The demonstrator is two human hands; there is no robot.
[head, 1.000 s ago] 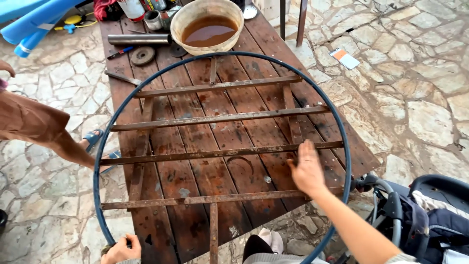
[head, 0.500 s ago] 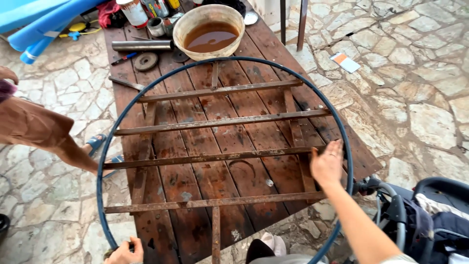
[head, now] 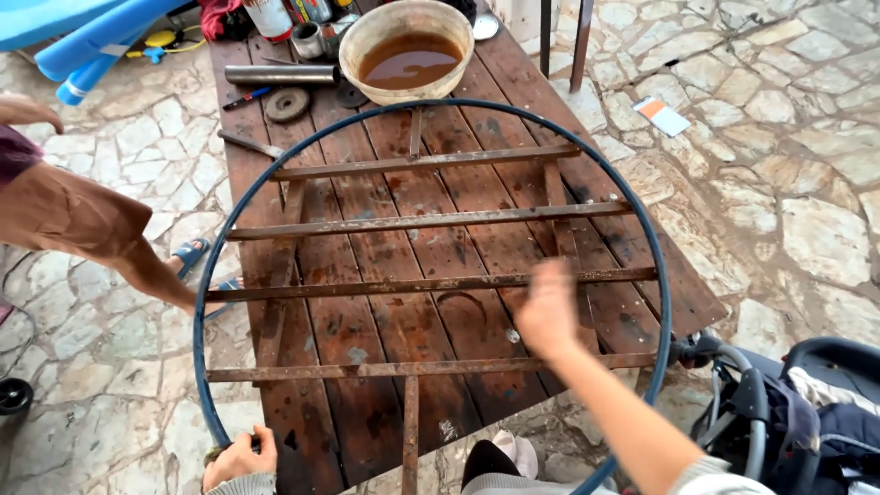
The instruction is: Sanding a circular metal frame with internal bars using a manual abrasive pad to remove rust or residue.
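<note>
Large dark-blue round metal hoop with 4 rusty crossbars (head: pixel 431 220) lies flat on the dark-brown plank bench (head: pixel 385 321), overhanging the bench's left, right and near edges. Left hand (head: pixel 240 458) grips the hoop rim at the near-left, fingers closed around it. Right hand (head: pixel 547 310) is blurred, open with a wide grip, holding nothing, above the planks between the 3rd and 4th bars, inside the rim. Beige round basin of brown liquid (head: pixel 409 50) sits at the far end, just beyond the hoop's far edge. Grey metal tube (head: pixel 282 75) and rusty disc (head: pixel 287 104) lie far-left. Another person's leg (head: pixel 110 243) stands close to the left edge; black pushchair (head: pixel 797 403) crowds the near-right. Stone paving (head: pixel 779 183) lies open to the right.
</note>
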